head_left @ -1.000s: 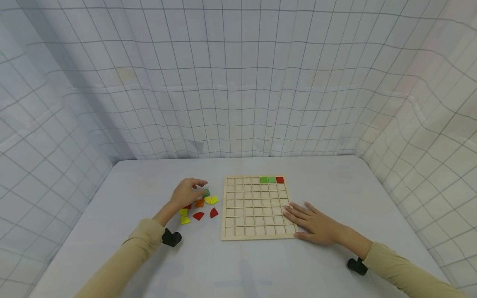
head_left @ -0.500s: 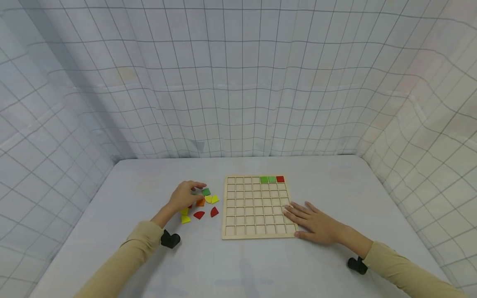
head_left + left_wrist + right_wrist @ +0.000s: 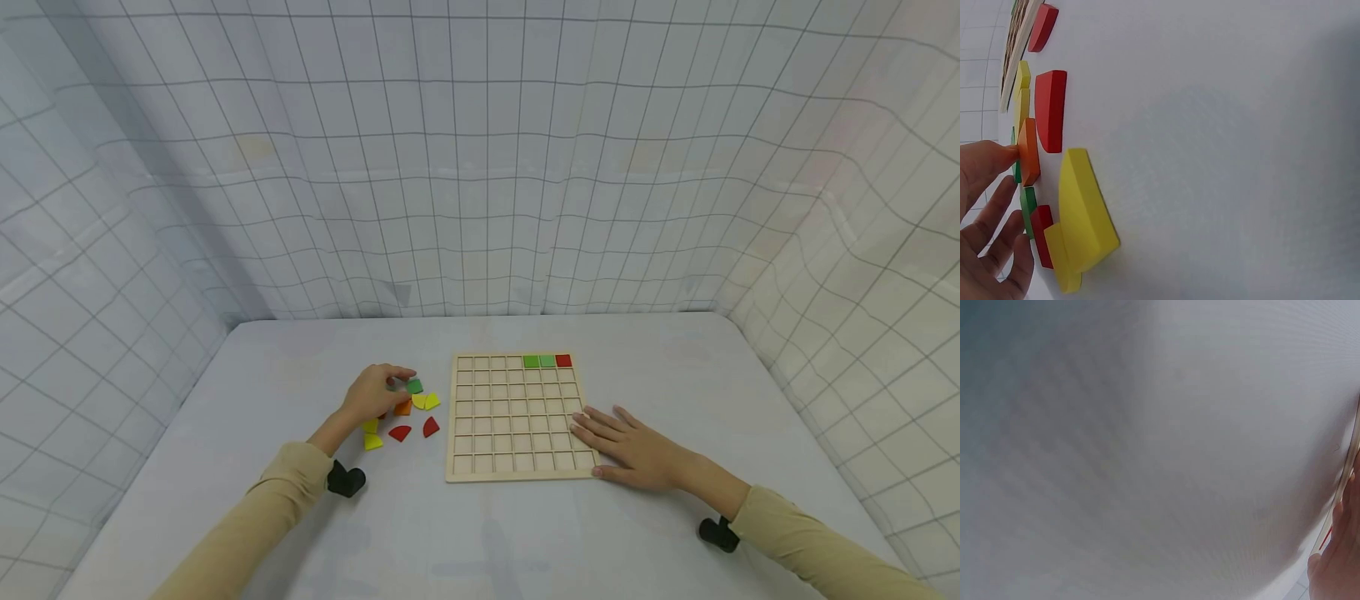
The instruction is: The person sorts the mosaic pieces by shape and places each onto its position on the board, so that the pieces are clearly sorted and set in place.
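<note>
My left hand is low over a loose group of coloured pieces, thumb and fingers parted. A green piece lies just beyond its fingertips. In the left wrist view the thumb tip overlaps the edge of an orange piece, and the other fingers are beside a second green piece. Two red quarter-round pieces and several yellow ones lie around. My right hand rests with fingers spread on the right edge of a wooden grid board; in its wrist view only part of the hand shows.
Light green, mint green and dark red squares sit in the board's top row at the right. The white table meets gridded white curtains at the back and sides.
My left hand has drawn back slightly, and more of the green piece by its fingertips shows. The right hand and the board stay where they were.
</note>
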Available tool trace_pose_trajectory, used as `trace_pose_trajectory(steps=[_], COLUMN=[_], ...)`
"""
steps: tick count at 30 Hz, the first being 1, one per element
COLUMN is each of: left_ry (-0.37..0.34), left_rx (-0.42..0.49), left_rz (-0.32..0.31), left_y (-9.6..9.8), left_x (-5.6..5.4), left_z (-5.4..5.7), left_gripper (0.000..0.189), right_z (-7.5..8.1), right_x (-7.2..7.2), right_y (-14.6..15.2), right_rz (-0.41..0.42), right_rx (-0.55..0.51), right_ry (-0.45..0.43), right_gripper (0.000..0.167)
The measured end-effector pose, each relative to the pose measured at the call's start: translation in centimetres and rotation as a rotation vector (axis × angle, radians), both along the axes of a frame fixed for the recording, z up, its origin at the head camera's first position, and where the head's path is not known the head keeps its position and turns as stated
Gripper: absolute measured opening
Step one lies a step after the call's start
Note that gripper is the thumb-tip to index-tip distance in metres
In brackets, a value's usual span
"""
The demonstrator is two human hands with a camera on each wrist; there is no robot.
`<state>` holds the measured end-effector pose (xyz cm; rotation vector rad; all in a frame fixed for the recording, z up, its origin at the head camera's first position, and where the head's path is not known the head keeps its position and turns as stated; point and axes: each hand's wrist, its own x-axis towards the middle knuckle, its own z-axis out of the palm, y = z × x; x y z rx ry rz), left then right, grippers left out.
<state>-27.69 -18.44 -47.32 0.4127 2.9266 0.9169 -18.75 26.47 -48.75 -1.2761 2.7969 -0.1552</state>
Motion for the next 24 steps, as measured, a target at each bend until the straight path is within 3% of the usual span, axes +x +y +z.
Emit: trace_pose_trajectory(steps=[10,24], left_ry=[-0.001,-0.005], left_rx=[-0.013,-0.034], left_rz=[0.025,0.086], left_y=[0.21,0.37], left_x=[-0.10,-0.28], left_z=[-0.15,-0.25], left_gripper=[0.033,0.034], right_z=[0.08,-0.07], right_x=[0.11,0.08], right_y=[-0.10,0.04], right_rz=[-0.007,0.013], right_rx=[-0.017,-0.026], right_ry=[-0.036,0.007], right_gripper=[0.066,0.065])
